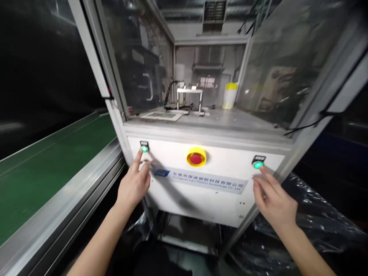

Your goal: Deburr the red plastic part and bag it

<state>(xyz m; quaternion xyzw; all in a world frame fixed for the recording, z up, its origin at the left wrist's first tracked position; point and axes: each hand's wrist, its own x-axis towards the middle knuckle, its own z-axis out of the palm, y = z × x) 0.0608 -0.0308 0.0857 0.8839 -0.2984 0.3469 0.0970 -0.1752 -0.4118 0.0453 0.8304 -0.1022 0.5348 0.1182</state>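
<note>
A white machine panel [184, 203] bears two lit green buttons and a red emergency stop [196, 158] in a yellow ring. My left hand [134, 184] has its index finger at the left green button [144, 148], with the thumb apart and nothing held. On the right, my right hand [274, 197] points its index finger at the right green button [258, 165]; its other fingers are bent and hold nothing. Both fingertips appear to touch the buttons' lower edges.
Above the panel, clear walls enclose a metal deck [218, 119] with a small white stand [189, 91] and a yellow-topped container [230, 96]. A green conveyor belt [57, 168] runs at the left. Clear plastic sheeting [313, 214] lies at the lower right.
</note>
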